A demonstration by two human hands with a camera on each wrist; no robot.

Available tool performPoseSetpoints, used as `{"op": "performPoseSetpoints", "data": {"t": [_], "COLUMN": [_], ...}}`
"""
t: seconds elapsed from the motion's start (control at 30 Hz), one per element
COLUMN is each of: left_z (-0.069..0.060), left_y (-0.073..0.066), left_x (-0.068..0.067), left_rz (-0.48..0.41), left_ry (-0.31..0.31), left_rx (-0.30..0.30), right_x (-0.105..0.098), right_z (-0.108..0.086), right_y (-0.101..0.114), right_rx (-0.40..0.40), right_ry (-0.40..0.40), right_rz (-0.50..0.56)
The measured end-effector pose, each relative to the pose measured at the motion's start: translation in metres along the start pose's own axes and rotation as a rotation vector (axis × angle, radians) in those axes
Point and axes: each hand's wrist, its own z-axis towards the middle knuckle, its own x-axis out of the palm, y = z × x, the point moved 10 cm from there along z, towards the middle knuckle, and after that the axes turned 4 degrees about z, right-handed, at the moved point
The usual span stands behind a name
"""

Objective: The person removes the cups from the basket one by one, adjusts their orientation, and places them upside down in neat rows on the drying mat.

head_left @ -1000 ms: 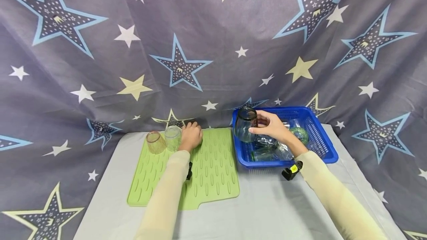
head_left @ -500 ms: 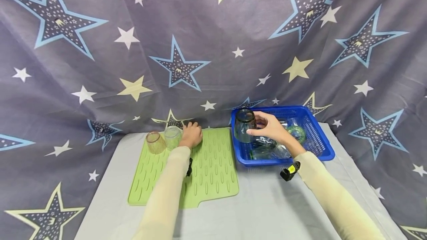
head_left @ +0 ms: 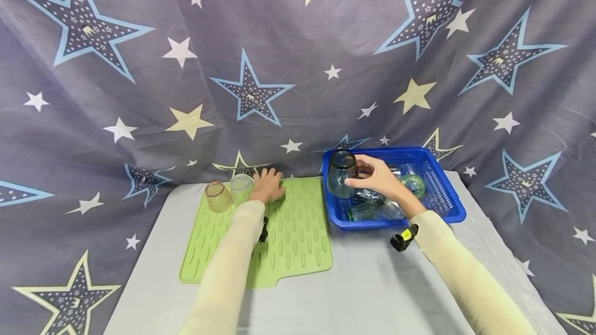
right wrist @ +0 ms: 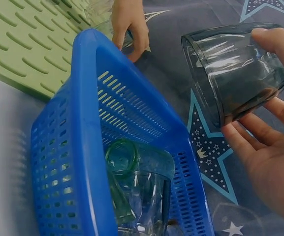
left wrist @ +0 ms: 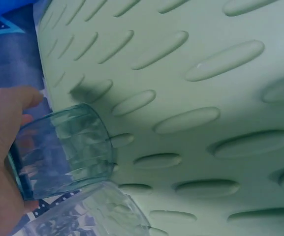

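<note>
My left hand [head_left: 268, 186] is at the back of the green ridged mat [head_left: 298, 231], around a blue-green drinking glass [left wrist: 65, 152]. Its thumb stands apart from the glass in the left wrist view, while fingers show behind and below it. The head view hides this glass behind the hand. Beside it are a clear glass [head_left: 242, 190] and an amber-tinted glass [head_left: 218, 198] on the mat. With thumb and fingers, my right hand [head_left: 379, 177] grips a grey-tinted drinking glass [head_left: 342, 174] above the left side of the blue basket [head_left: 342, 224].
Several more glasses lie in the basket, among them a green-tinted glass [right wrist: 124, 155]. The basket stands right of the mat on a white-covered table [head_left: 368, 283]. A grey star-patterned cloth [head_left: 298, 66] hangs directly behind both.
The fingers and thumb of my left hand have spread slightly at the blue-green glass. My right hand holds the grey glass at nearly the same spot; the head view has shifted a little.
</note>
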Motion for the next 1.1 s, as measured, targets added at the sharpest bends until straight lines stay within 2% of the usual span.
{"op": "performPoseSetpoints", "data": {"t": [0.1, 0.2, 0.33, 0.5, 0.6, 0.7, 0.9, 1.1], "left_z": [-0.001, -0.005, -0.014, -0.027, -0.033, -0.041, -0.055, -0.066], "left_y": [0.003, 0.005, -0.001, -0.017, -0.032, -0.05, -0.096, -0.131], "left_x": [0.001, -0.007, -0.029, -0.062, -0.08, -0.097, -0.126, -0.144], "left_rz": [-0.005, -0.041, -0.168, -0.347, -0.403, -0.449, -0.483, -0.517], "left_ry": [-0.014, -0.07, -0.217, -0.425, -0.507, -0.554, -0.601, -0.621], "left_rx": [-0.012, -0.031, -0.026, 0.028, 0.068, 0.115, 0.243, 0.335], "right_x": [0.002, 0.003, 0.001, -0.002, -0.002, -0.001, 0.004, 0.013], "right_z": [-0.001, -0.001, -0.002, -0.002, -0.003, -0.002, 0.001, 0.006], "right_y": [-0.001, -0.002, -0.004, -0.008, -0.009, -0.009, -0.007, -0.001], "right_rx": [0.003, -0.004, -0.008, 0.011, 0.016, 0.016, 0.01, -0.008], "right_ry": [0.0, 0.003, -0.004, -0.016, -0.015, -0.017, -0.021, -0.011], "right_rz": [-0.001, -0.001, -0.007, -0.011, -0.005, -0.007, -0.012, -0.018]}}
